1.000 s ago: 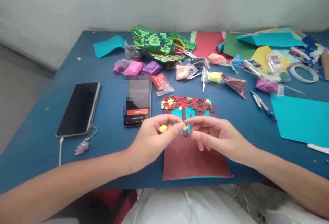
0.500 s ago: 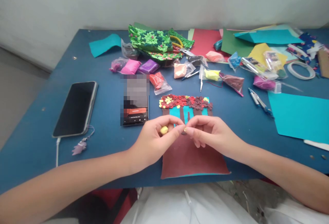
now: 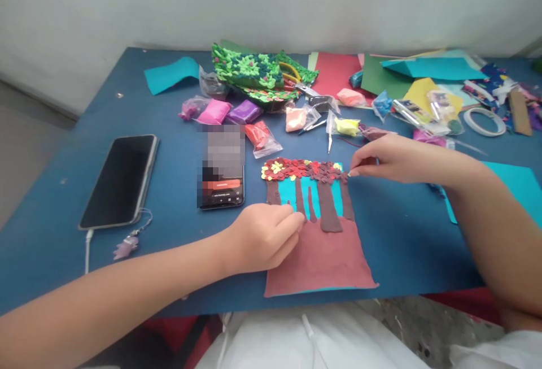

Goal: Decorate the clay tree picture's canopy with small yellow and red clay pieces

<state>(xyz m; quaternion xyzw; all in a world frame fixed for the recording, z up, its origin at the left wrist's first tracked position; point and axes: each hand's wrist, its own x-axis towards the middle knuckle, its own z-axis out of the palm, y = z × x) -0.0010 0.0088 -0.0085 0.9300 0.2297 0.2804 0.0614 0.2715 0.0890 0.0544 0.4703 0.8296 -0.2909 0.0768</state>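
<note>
A clay picture [image 3: 320, 256] lies in front of me, with brown trunks over a turquoise ground and a reddish-brown lower part. Small red, maroon and yellow clay pieces [image 3: 302, 169] crowd its top band. My left hand [image 3: 266, 239] is closed over the picture's left side; the yellow clay lump seen in it earlier is now hidden by the fingers. At the top right corner, my right hand [image 3: 385, 160] pinches a tiny yellow clay piece [image 3: 349, 174] against or just beside the maroon pieces.
Two phones, one dark [image 3: 121, 182] and one lit [image 3: 222, 182], lie to the left. Behind the picture are bagged clays [image 3: 262, 137], scissors [image 3: 305, 87], a green clay-covered item [image 3: 249, 66] and coloured paper [image 3: 339, 72]. A tape roll [image 3: 485, 121] and turquoise sheet [image 3: 512, 179] lie right.
My hands have parted. The right moved up and right to the picture's top corner with a yellow bit; the left stayed low and turned, its fingers closing over.
</note>
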